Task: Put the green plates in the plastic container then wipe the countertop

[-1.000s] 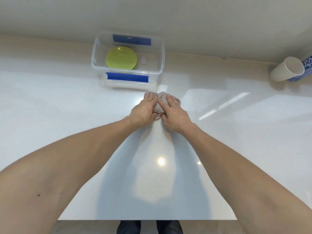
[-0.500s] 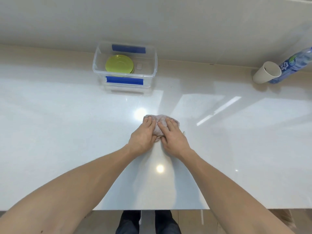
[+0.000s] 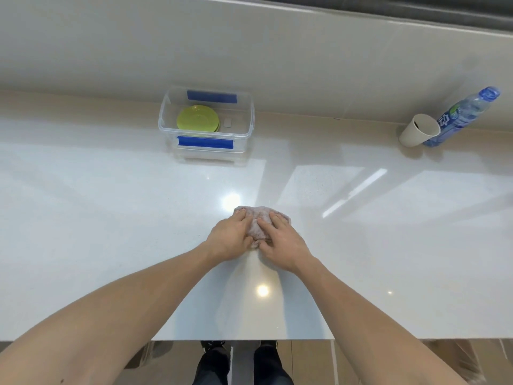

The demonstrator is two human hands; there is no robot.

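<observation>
Drawn back toward the near edge since a second ago, the cloth is pressed flat on the countertop under left hand and right hand, fingers together, wiping judged underway, green plates already stacked inside the plastic container.

You are standing at a kitchen counter, in what looks like a home. Under your hands runs a long, glossy white countertop that mirrors the ceiling lights. Beyond your hands it meets a pale tiled backsplash. Straight ahead of them, against that wall, sits a clear plastic container holding green plates. Far off to the right of your hands stand a paper cup and a water bottle.
</observation>
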